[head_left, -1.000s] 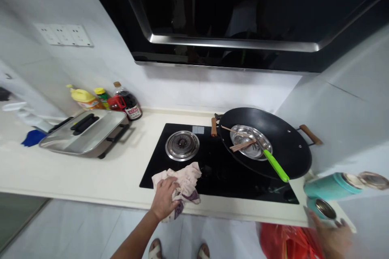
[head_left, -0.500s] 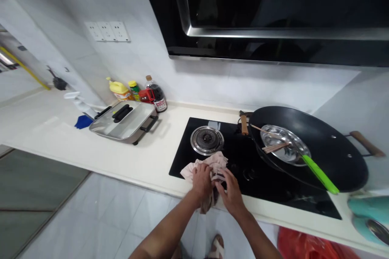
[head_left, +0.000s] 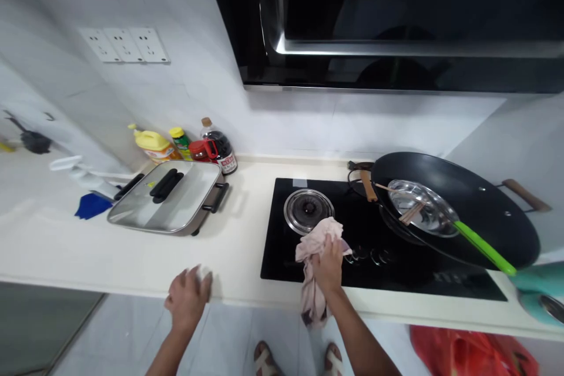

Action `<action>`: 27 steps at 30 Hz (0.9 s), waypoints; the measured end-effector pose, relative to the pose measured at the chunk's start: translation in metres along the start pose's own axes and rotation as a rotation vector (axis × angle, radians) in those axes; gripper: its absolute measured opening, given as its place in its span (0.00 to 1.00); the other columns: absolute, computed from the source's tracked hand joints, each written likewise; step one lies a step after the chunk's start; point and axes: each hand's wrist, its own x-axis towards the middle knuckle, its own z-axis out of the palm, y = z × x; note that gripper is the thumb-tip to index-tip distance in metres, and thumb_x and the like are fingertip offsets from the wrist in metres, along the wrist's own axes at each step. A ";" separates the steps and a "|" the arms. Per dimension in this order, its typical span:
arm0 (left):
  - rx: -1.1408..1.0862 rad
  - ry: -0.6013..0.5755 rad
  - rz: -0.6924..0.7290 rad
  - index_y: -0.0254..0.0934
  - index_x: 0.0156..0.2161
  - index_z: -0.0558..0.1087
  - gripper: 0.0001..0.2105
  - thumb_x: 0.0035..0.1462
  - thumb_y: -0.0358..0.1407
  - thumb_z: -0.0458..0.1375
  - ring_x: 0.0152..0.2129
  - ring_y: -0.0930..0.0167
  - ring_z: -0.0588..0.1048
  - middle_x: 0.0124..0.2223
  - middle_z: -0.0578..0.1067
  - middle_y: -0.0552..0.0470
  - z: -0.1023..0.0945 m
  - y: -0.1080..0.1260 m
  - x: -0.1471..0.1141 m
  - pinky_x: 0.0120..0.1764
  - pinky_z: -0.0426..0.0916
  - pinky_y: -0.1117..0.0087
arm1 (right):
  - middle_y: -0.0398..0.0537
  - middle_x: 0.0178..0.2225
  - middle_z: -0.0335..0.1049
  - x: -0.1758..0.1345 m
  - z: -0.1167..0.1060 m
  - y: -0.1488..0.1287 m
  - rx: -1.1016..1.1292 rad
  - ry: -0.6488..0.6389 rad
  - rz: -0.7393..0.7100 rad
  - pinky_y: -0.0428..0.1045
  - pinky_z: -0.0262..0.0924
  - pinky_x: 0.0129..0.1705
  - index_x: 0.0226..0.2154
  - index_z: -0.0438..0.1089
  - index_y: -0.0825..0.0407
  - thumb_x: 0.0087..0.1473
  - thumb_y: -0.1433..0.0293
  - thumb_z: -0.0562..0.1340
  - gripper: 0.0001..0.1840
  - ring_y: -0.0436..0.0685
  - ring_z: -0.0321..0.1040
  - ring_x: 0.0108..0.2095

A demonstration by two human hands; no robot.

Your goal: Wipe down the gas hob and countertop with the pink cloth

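My right hand (head_left: 328,267) grips a pale pink cloth (head_left: 314,244) and presses it on the black glass hob (head_left: 282,252), just in front of the left burner (head_left: 309,210). Part of the cloth hangs down over the counter's front edge. My left hand (head_left: 188,296) is empty, fingers apart, at the front edge of the white counter (head_left: 240,235), left of the hob. To the right, a large black wok (head_left: 476,200) stands on the hob, with a metal bowl (head_left: 434,220), chopsticks (head_left: 413,212) and a green-handled utensil (head_left: 484,248) in it.
A lidded electric pan (head_left: 194,185) sits on the left of the counter. Behind it stand a yellow jug (head_left: 154,144), a green bottle (head_left: 180,142) and a dark sauce bottle (head_left: 224,153). The range hood (head_left: 374,70) overhangs the hob. A red bag (head_left: 467,349) lies below at right.
My left hand has let go of the cloth and moved left to the counter edge. My right hand has taken the cloth and now presses it on the hob. The view has shifted slightly.
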 end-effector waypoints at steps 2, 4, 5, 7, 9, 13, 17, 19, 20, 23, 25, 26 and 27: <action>0.037 0.000 0.038 0.36 0.60 0.72 0.23 0.71 0.47 0.48 0.65 0.52 0.63 0.66 0.67 0.33 -0.001 -0.005 0.024 0.59 0.63 0.42 | 0.76 0.72 0.49 0.022 0.004 0.003 0.003 0.100 0.090 0.74 0.42 0.70 0.72 0.48 0.68 0.59 0.64 0.51 0.43 0.81 0.39 0.74; 0.057 -0.017 0.086 0.35 0.59 0.72 0.22 0.71 0.45 0.46 0.66 0.53 0.62 0.66 0.66 0.32 0.002 -0.003 0.039 0.60 0.61 0.42 | 0.78 0.71 0.51 0.045 0.005 0.003 -0.020 0.188 0.183 0.73 0.43 0.70 0.71 0.50 0.70 0.59 0.65 0.51 0.42 0.81 0.42 0.74; 0.063 -0.024 0.098 0.35 0.59 0.72 0.22 0.71 0.45 0.46 0.67 0.54 0.62 0.67 0.66 0.32 0.004 -0.002 0.044 0.60 0.61 0.42 | 0.79 0.70 0.53 0.056 0.004 0.003 -0.035 0.217 0.220 0.72 0.43 0.70 0.70 0.51 0.71 0.60 0.66 0.50 0.41 0.81 0.43 0.73; 0.067 -0.031 0.097 0.35 0.59 0.71 0.22 0.72 0.45 0.45 0.67 0.56 0.62 0.67 0.67 0.33 0.008 0.000 0.048 0.61 0.60 0.44 | 0.78 0.68 0.57 0.077 0.000 0.005 -0.062 0.243 0.266 0.70 0.45 0.69 0.69 0.55 0.70 0.61 0.67 0.49 0.38 0.80 0.49 0.71; 0.066 -0.032 0.078 0.37 0.60 0.71 0.23 0.72 0.47 0.44 0.68 0.57 0.61 0.67 0.67 0.35 0.011 -0.001 0.049 0.62 0.59 0.45 | 0.75 0.65 0.63 0.099 -0.006 0.010 -0.086 0.225 0.287 0.68 0.47 0.68 0.69 0.55 0.67 0.62 0.67 0.49 0.37 0.78 0.55 0.69; 0.076 -0.049 0.062 0.38 0.60 0.72 0.24 0.71 0.48 0.45 0.68 0.57 0.61 0.68 0.67 0.36 0.016 -0.008 0.049 0.63 0.58 0.46 | 0.72 0.64 0.65 0.143 -0.017 0.027 -0.168 0.047 0.269 0.63 0.51 0.67 0.72 0.50 0.67 0.63 0.65 0.49 0.40 0.74 0.60 0.67; 0.086 -0.033 0.068 0.40 0.59 0.72 0.22 0.69 0.47 0.47 0.68 0.56 0.62 0.67 0.68 0.37 0.021 -0.014 0.050 0.62 0.59 0.46 | 0.65 0.69 0.62 0.193 -0.015 0.037 -0.201 -0.091 0.162 0.57 0.49 0.70 0.72 0.54 0.63 0.64 0.62 0.49 0.38 0.67 0.55 0.70; 0.094 -0.023 0.079 0.39 0.58 0.73 0.22 0.69 0.47 0.47 0.67 0.55 0.63 0.67 0.69 0.37 0.022 -0.015 0.049 0.61 0.60 0.46 | 0.61 0.71 0.60 0.219 -0.009 0.038 -0.213 -0.154 0.114 0.55 0.48 0.70 0.72 0.57 0.60 0.64 0.61 0.50 0.38 0.65 0.53 0.71; 0.099 -0.021 0.082 0.39 0.58 0.73 0.23 0.69 0.47 0.47 0.67 0.55 0.63 0.66 0.69 0.36 0.023 -0.016 0.049 0.60 0.61 0.46 | 0.59 0.71 0.59 0.232 -0.005 0.038 -0.220 -0.184 0.092 0.55 0.47 0.71 0.71 0.57 0.59 0.64 0.61 0.51 0.38 0.65 0.52 0.72; 0.115 -0.025 0.075 0.38 0.58 0.74 0.23 0.69 0.47 0.45 0.66 0.54 0.64 0.65 0.70 0.35 0.024 -0.018 0.048 0.60 0.61 0.46 | 0.61 0.73 0.55 0.267 0.007 0.035 -0.244 -0.242 0.045 0.56 0.44 0.72 0.72 0.56 0.60 0.63 0.62 0.54 0.39 0.66 0.48 0.73; 0.126 -0.030 0.067 0.38 0.58 0.75 0.24 0.69 0.47 0.45 0.66 0.54 0.64 0.65 0.70 0.35 0.025 -0.019 0.047 0.60 0.61 0.46 | 0.66 0.74 0.51 0.288 0.016 0.031 -0.260 -0.253 0.032 0.59 0.42 0.73 0.73 0.53 0.63 0.63 0.61 0.55 0.41 0.70 0.45 0.73; 0.132 -0.033 0.062 0.38 0.57 0.75 0.24 0.69 0.47 0.45 0.67 0.54 0.64 0.65 0.70 0.35 0.026 -0.020 0.046 0.60 0.61 0.47 | 0.68 0.74 0.48 0.296 0.021 0.027 -0.268 -0.254 0.032 0.62 0.40 0.73 0.73 0.52 0.64 0.64 0.60 0.55 0.42 0.72 0.43 0.74; 0.137 -0.037 0.058 0.38 0.58 0.75 0.24 0.69 0.47 0.45 0.67 0.54 0.64 0.66 0.70 0.36 0.026 -0.020 0.046 0.60 0.61 0.47 | 0.70 0.75 0.46 0.304 0.025 0.021 -0.281 -0.255 0.033 0.64 0.39 0.72 0.73 0.50 0.64 0.64 0.60 0.55 0.42 0.75 0.42 0.74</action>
